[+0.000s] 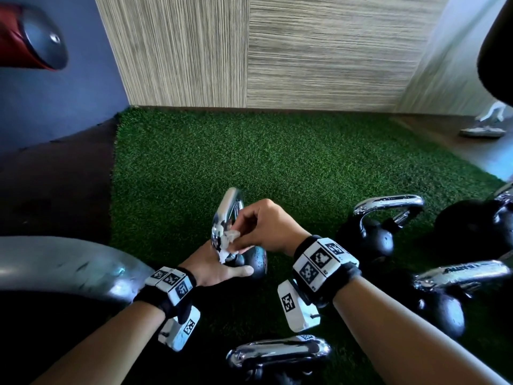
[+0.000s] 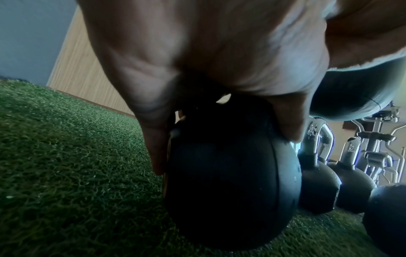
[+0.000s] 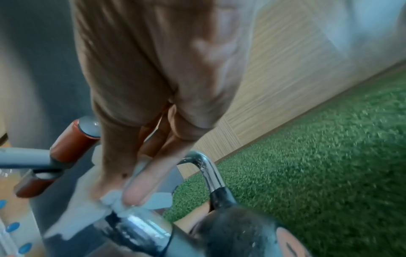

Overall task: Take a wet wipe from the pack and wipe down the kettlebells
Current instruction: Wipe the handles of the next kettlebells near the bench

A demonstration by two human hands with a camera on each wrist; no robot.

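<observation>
A small kettlebell with a black ball and a chrome handle sits tilted on the green turf. My left hand grips the ball from the near side; in the left wrist view the thumb and fingers curl round the ball. My right hand pinches a crumpled white wet wipe and presses it on the lower left part of the handle. The right wrist view shows the fingertips holding the wipe against the wet chrome.
Several more black kettlebells with chrome handles stand to the right and at the near edge. A grey machine tube curves in at the left, with a red roller pad above. Wood-panel wall behind; someone's shoe far right.
</observation>
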